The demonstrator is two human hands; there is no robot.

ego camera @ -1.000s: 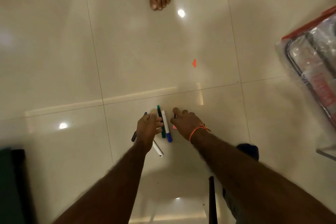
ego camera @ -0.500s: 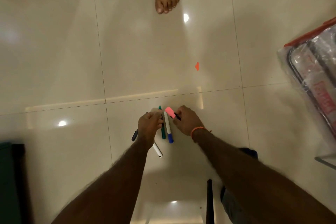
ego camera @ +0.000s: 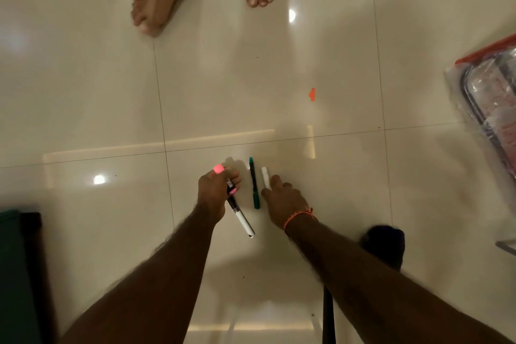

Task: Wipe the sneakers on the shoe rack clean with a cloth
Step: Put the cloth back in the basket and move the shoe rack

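Both forearms bare to the lower frame edge, no sleeves visible; hair shows along the outer edges of both. Left hand (ego camera: 213,193) bare: no ring, watch or band seen. Right hand (ego camera: 284,200) bare too. Right wrist carries a thin orange thread band (ego camera: 297,216), wrapped around once or more, with a small knot or loose end sticking out on the outer side. Dim light; finer detail on fingers not readable.
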